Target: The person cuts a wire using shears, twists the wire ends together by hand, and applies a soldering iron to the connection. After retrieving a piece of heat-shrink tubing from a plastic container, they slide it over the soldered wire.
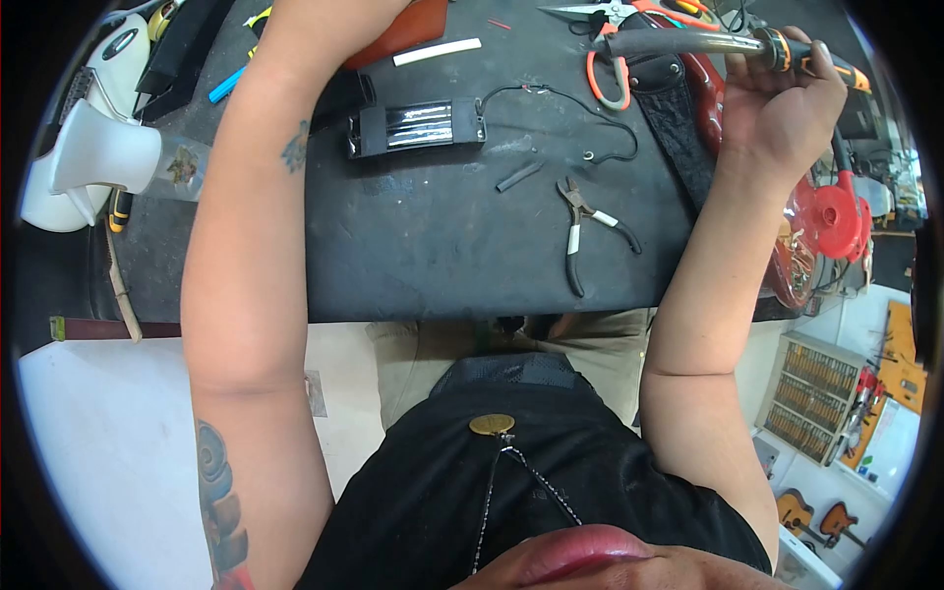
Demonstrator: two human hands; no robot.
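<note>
My right hand (782, 113) is raised over the right side of the bench, fingers closed round the black-and-orange handle of a long tool (688, 43) with a grey shaft pointing left. My left hand (339, 22) reaches to the top edge, its fingers out of frame, beside a reddish-brown object (411, 31). A white tube (438, 52) lies near it. Below sits a black rectangular box (418, 126) with a glossy top and a thin black wire (580, 98). Nearby are a short dark tube (519, 177) and cutting pliers (582, 231) with white-banded black handles.
Orange-handled scissors (608, 74) lie at the back right, by a black strap (674, 143). A glossy red body (792, 265) borders the bench's right side. On the left stand a white curved object (108, 147) and a blue stick (226, 87).
</note>
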